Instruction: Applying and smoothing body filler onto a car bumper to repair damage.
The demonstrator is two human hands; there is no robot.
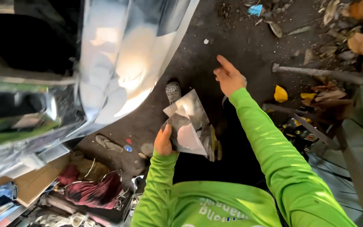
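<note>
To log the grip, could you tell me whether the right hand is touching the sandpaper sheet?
Apart: the head view shows the right hand raised off the sandpaper sheet, dark ground between.

Outdoor car-repair yard, silver car body (pixel 122 54), dirt ground (pixel 215 54) littered with scrap, rag pile (pixel 91 189)

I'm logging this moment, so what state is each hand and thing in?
Left hand: closed on the grey sheet's edge.
Grey sheet: folded and creased, held up off the ground.
Right hand: empty, forefinger stretched out, touching nothing.
Car body panel: shiny, patched with pale filler.
Grey clog: on the person's foot, flat on the ground.
Yellow scrap: lying loose on the ground.
</note>
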